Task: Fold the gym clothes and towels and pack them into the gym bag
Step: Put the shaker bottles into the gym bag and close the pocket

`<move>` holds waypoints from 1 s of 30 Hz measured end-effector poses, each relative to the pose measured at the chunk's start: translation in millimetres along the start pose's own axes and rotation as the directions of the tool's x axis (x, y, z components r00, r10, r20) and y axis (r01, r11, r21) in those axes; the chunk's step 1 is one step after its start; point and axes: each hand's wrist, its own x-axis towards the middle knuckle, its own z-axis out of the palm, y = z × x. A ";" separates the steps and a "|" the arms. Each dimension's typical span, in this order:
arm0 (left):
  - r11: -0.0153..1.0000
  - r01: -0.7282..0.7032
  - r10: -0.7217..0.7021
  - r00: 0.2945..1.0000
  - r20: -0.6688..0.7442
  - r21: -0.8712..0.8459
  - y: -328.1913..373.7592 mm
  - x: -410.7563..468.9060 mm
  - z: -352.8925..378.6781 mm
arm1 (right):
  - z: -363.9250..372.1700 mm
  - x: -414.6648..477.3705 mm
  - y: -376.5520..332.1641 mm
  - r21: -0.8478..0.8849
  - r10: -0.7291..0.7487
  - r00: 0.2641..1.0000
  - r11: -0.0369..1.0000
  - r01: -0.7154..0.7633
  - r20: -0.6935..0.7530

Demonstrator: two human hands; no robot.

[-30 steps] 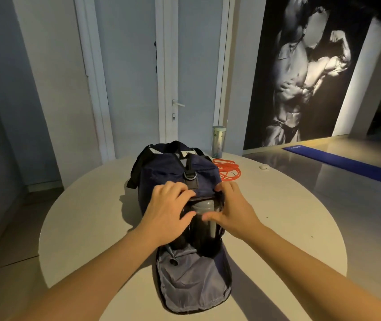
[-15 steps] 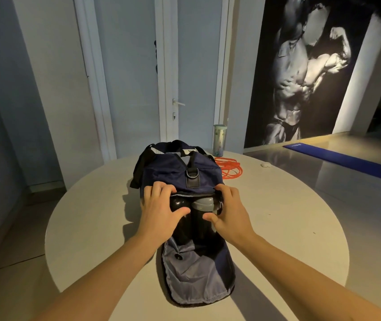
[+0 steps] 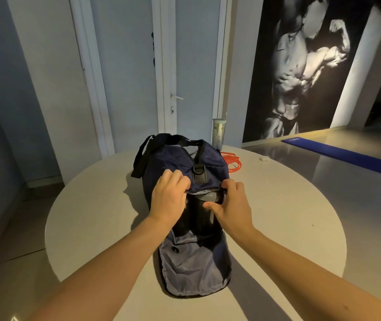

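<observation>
A navy gym bag (image 3: 175, 163) lies lengthwise on the round white table (image 3: 289, 205), its near end compartment unzipped and the grey-lined flap (image 3: 194, 265) folded down toward me. Dark and grey items (image 3: 204, 205) fill that compartment. My left hand (image 3: 169, 196) grips the upper left rim of the opening with curled fingers. My right hand (image 3: 230, 202) pinches the upper right rim, thumb inside the opening. No loose clothes or towels lie outside the bag.
An orange cord (image 3: 232, 162) lies coiled to the right of the bag. A tall tumbler (image 3: 218, 135) stands at the table's far edge, and a small white object (image 3: 264, 159) sits farther right. A closed door stands behind, and a blue mat (image 3: 347, 156) lies on the floor.
Both hands have shifted up onto the top rim of the end opening and pulled the fabric lower over the items inside. The bag has stayed in place.
</observation>
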 end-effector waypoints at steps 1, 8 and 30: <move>1.000 -0.003 0.003 1.000 0.006 0.009 -1.0 -0.4 -1.3 | -0.6 1.1 0.9 0.016 -0.001 1.000 1.000 0.000 0.016; 0.891 0.334 -0.310 0.942 0.126 -0.306 -15.8 -40.9 -28.8 | -25.1 1.8 23.1 0.206 -0.048 0.991 0.978 0.021 0.127; 0.512 0.788 -0.783 0.592 0.192 -0.342 -4.9 -34.7 -19.3 | -25.2 59.5 -111.7 -0.351 -0.542 0.769 0.686 0.638 0.338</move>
